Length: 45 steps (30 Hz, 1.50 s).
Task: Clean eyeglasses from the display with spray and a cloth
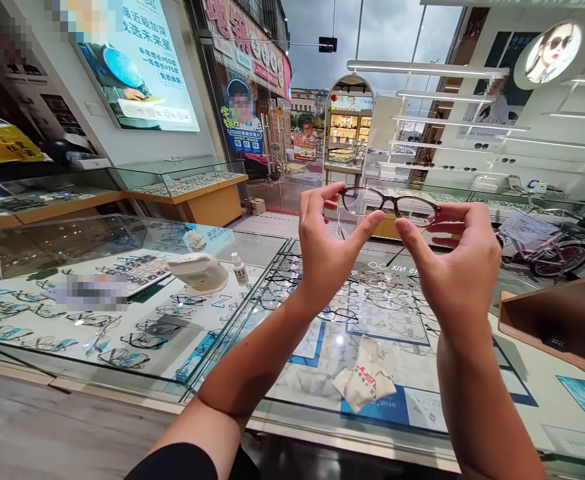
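A pair of dark-rimmed glasses is held up in front of me, above the glass counter. My left hand pinches the left side of the frame between thumb and fingers. On the other side, my right hand grips the right end of the frame, its thumb near the lower rim. One temple arm hangs down behind the lenses. Below, on the counter top, lies a crumpled cream cloth with red lettering.
A glass display counter full of glasses spans the front. On it stand a small white bottle, a white device and a keyboard. A wooden-edged object stands right; a bicycle is beyond.
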Motion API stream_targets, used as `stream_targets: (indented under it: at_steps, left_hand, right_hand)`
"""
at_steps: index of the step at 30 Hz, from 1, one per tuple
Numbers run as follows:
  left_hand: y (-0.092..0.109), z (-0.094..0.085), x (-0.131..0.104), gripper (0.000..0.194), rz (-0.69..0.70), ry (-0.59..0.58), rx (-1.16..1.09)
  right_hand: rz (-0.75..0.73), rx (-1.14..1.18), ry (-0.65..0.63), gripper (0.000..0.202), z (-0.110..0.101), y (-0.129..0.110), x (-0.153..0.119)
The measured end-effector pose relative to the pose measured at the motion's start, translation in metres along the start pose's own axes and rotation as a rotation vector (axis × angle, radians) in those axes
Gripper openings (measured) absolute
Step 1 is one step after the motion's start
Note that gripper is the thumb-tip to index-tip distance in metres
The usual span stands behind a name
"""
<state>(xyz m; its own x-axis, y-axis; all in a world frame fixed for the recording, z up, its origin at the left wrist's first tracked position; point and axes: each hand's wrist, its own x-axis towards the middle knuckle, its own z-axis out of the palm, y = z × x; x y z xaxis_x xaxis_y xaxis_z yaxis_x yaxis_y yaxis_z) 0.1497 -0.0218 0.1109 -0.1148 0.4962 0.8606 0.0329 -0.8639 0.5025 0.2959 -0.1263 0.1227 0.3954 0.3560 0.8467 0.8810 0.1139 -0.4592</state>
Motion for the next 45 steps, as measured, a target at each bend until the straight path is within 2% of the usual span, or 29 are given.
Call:
stream_targets:
  at_steps: [8, 12, 23, 33, 45]
  left_hand:
    - [-0.002, 0.005, -0.002, 0.062, -0.195, -0.084, -0.133]
    - [-0.002, 0.007, -0.004, 0.069, -0.276, -0.088, -0.161]
    - [0.001, 0.01, -0.004, 0.063, -0.367, -0.13, -0.192]
    - [-0.005, 0.01, -0.008, 0.067, -0.243, -0.063, -0.11]
    - [-0.007, 0.012, -0.007, 0.061, -0.186, -0.062, -0.152]
  right_hand:
    - [-0.003, -0.046, 0.068, 0.062, -0.002, -0.006, -0.001]
    - [0.005, -0.063, 0.08, 0.061, -0.002, -0.008, -0.001]
    - [-0.091, -0.149, 0.129, 0.059, 0.0, -0.006, 0.002]
    - [-0.037, -0.149, 0.027, 0.06, -0.003, -0.005, 0.001]
    - [-0.049, -0.145, 0.005, 0.058, -0.003, -0.006, 0.001]
